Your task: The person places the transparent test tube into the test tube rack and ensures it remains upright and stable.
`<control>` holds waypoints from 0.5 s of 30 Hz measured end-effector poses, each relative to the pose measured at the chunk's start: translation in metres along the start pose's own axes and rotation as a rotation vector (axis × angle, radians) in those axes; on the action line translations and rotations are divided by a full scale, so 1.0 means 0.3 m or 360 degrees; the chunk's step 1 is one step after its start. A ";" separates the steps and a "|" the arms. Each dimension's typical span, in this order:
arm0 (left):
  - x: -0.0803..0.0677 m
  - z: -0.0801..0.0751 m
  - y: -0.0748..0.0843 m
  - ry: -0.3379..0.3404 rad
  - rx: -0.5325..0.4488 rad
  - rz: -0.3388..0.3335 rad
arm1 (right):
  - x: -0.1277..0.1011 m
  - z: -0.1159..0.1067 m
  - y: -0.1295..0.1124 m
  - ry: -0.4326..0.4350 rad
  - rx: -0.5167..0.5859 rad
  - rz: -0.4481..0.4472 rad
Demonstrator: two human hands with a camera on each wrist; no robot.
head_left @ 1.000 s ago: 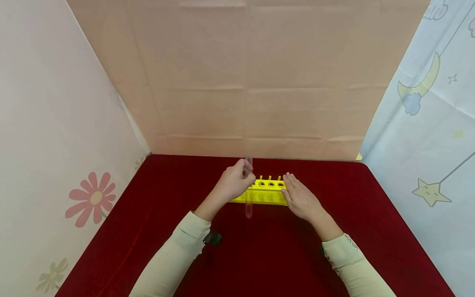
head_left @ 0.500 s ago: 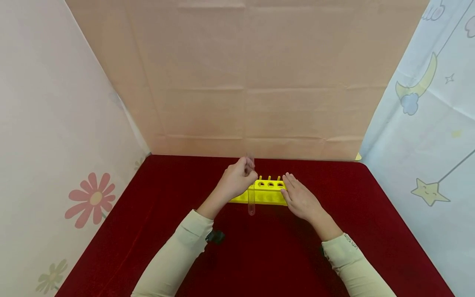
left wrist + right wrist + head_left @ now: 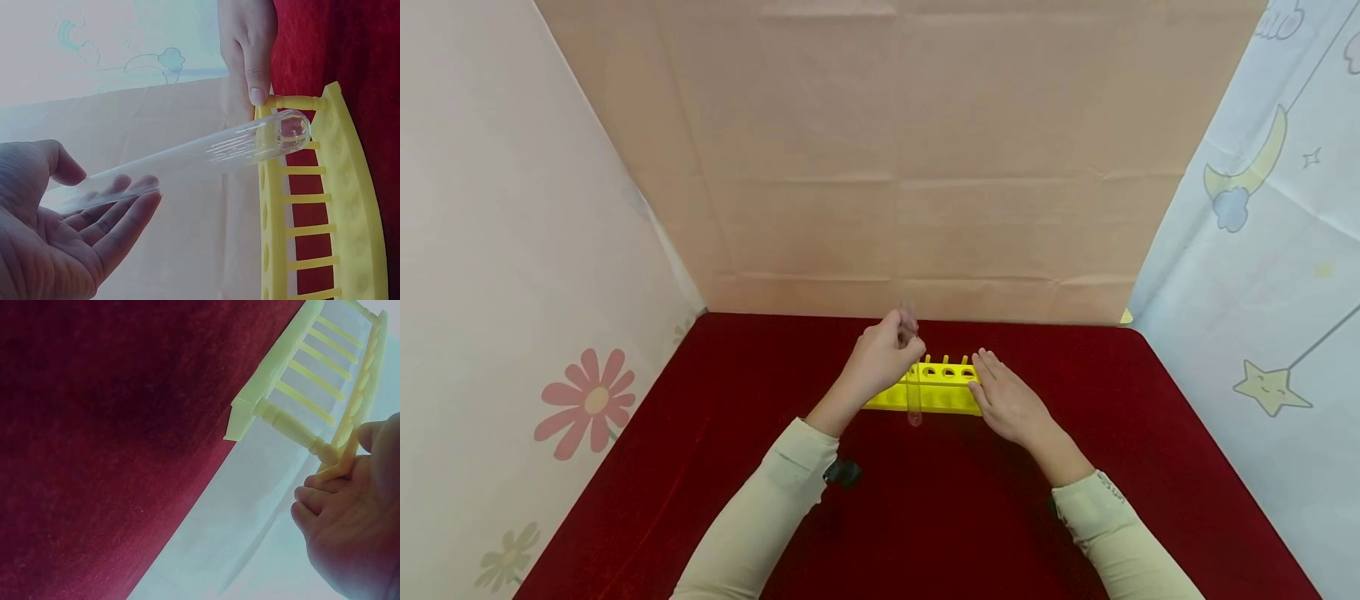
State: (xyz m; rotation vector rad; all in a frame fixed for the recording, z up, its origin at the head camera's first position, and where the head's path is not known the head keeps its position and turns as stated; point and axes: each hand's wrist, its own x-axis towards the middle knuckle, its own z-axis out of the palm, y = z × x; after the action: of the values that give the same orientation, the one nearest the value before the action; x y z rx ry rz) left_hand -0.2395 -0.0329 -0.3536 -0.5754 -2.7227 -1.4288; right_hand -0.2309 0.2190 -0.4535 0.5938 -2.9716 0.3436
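Note:
My left hand [image 3: 883, 358] pinches a clear glass test tube [image 3: 219, 147] near its upper end. In the head view the tube [image 3: 913, 400] stands nearly upright in front of a yellow test tube rack [image 3: 943, 400]. Its rounded closed end overlaps the rack's top bar [image 3: 269, 206] in the left wrist view. At the rack's right end, my right hand [image 3: 1011, 400] holds the top bar, thumb at the front and fingers [image 3: 312, 494] round the end. The holes I see beside the left hand have no tubes in them; that hand covers the rack's left part.
The rack stands on a table with a dark red cloth [image 3: 940, 508]. A tan paper sheet [image 3: 887, 167] rises behind it. Patterned white sheets flank the table, flowers [image 3: 595, 400] on the left and a star [image 3: 1272, 387] on the right.
My left hand has shifted slightly right and up with the test tube, bringing the tube's lower end closer to the rack in the head view. My right hand stays at the rack's end.

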 end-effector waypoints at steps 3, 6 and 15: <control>0.008 0.005 0.005 0.0008 0.0015 -0.0002 | 0.000 0.000 -0.001 0.0001 0.0003 0.0002; 0.013 0.010 0.010 0.0010 0.0031 0.0001 | 0.000 0.002 0.000 0.0012 0.0005 -0.0001; 0.018 0.018 0.015 0.0022 0.0000 -0.0032 | 0.002 0.009 0.001 0.0034 -0.0026 -0.0024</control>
State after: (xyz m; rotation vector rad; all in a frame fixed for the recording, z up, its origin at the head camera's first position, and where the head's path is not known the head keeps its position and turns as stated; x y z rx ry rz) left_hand -0.2422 -0.0246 -0.3523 -0.5377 -2.7262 -1.4313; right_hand -0.2317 0.2184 -0.4562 0.6061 -2.9450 0.3223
